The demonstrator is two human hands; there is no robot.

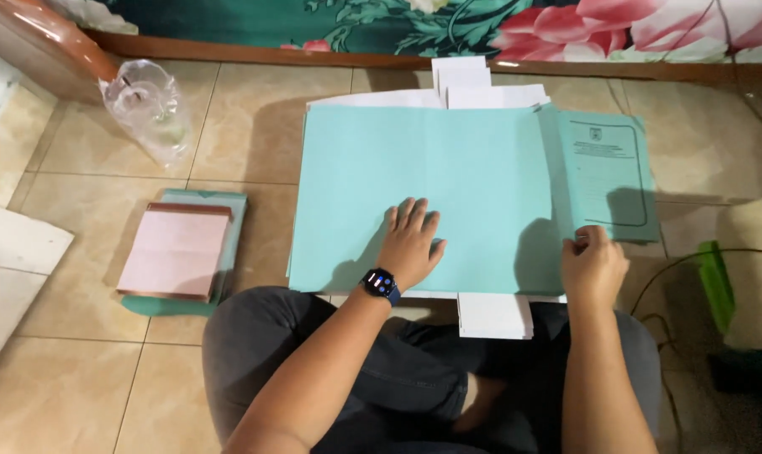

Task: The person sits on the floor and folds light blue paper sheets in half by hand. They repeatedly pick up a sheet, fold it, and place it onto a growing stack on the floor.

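My left hand (412,244) lies flat, fingers spread & released, palm down on the big teal folder (423,202), pressing its lower-middle area; smartwatch (380,282) on that wrist. My right hand (593,265) is at the folder's right side, fingers curled, pinching the bottom edge of the folded-out flap (608,172), thumb on top. The flap has a printed frame on it & sits just right of the main sheet, slightly tilted.

Folder lies on the tiled floor (255,126) right in front of my crossed legs (339,370), near edge touching my knees. White papers (465,80) stick out past its far edge, more white sheets (494,315) poke out under the near edge btwn my hands.

To my left, well apart from the folder: a pink pad (176,252) resting on a smaller teal folder (234,219). Farther left-back, a crumpled clear plastic bag (148,105). Floral cloth (482,25) along the far wall. At far right, a green thing & cables, partly out of frame, can't tell what.
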